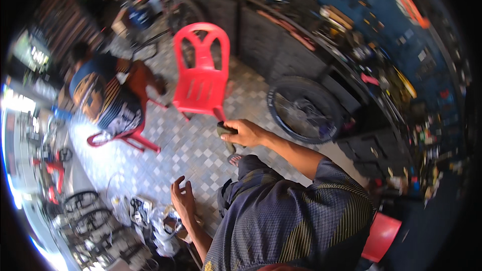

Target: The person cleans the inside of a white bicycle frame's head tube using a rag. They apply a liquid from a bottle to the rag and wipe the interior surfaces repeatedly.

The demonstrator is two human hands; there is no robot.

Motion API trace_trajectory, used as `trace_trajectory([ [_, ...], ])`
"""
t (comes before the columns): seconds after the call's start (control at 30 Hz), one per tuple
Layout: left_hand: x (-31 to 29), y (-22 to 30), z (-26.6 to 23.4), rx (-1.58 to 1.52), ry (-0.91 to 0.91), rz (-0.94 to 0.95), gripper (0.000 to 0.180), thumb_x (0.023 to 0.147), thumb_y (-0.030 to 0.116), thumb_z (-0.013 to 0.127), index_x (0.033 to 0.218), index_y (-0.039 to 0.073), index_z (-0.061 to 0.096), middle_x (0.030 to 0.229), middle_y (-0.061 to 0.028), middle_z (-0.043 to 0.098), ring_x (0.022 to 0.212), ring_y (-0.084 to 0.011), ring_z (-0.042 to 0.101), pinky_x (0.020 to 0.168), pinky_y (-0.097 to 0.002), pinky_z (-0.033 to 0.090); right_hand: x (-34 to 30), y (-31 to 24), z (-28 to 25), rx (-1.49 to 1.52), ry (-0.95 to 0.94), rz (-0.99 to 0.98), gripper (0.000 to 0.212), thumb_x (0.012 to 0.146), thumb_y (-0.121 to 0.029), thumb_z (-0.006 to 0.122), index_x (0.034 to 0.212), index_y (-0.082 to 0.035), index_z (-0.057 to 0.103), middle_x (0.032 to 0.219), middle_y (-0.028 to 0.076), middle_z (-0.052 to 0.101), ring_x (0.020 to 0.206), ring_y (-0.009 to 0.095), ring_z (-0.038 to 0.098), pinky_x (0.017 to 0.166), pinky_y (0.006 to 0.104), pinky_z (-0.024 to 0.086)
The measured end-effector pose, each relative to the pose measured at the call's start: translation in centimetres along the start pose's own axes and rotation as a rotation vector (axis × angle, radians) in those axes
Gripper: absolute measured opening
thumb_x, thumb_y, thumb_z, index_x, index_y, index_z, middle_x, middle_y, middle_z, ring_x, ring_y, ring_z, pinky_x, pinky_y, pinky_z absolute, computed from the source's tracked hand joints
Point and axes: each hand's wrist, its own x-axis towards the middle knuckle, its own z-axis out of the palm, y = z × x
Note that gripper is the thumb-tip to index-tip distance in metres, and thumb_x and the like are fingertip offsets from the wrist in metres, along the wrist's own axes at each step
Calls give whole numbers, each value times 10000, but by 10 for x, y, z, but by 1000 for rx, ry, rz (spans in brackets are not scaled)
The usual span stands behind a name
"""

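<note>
My right hand [247, 133] reaches forward past my knee. Its fingers are closed on a small dark olive thing [226, 130] whose kind I cannot make out. Just beyond it stands a red plastic chair [201, 84] with nobody on it; whether the held thing touches the chair's front leg, I cannot tell. Lower and to the left, my left hand [183, 199] hangs in the air with its fingers apart and nothing in it. Nearest to that hand is a heap of clear plastic bags and parts [161, 226] on the floor.
A person [108, 93] sits on another red chair at left. A bicycle wheel [304, 110] leans against the dark workbench [286, 45], which is crowded with tools. Bicycle parts [95, 221] pile up at lower left. Behind me at right is a red seat [381, 237].
</note>
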Motion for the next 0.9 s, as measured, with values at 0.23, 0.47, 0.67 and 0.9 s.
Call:
trace_trajectory([
  [0.23, -8, 101, 103, 36, -204, 459, 212, 920, 164, 756, 943, -31, 677, 1003, -154, 667, 762, -294, 649, 686, -414, 503, -197, 33, -87, 139, 527, 143, 355, 968, -345, 704, 1008, -1, 628, 798, 62, 643, 736, 144, 589, 675, 353, 479],
  [0.47, -106, 124, 193, -39, -434, 397, 240, 913, 203, 784, 996, -9, 710, 1053, -173, 677, 819, -288, 701, 683, -375, 569, -387, 118, -159, -15, 954, 350, 439, 936, -374, 723, 1189, -21, 663, 1054, 140, 724, 986, 232, 682, 855, 374, 519],
  [0.67, -172, 111, 250, 100, -804, 401, 352, 894, 290, 802, 1118, 31, 724, 1129, -209, 676, 878, -306, 717, 741, -373, 600, -545, 134, -294, -436, 1560, 461, 341, 950, -347, 678, 1124, -56, 632, 985, 201, 701, 884, 352, 684, 783, 424, 514],
  [0.9, -170, 248, 364, 259, -795, 585, 394, 906, 320, 780, 1173, 41, 699, 1075, -212, 701, 850, -323, 718, 755, -439, 561, -663, 145, -445, -502, 1691, 342, 303, 997, -299, 642, 1188, -66, 618, 1024, 205, 720, 936, 361, 709, 809, 410, 521],
])
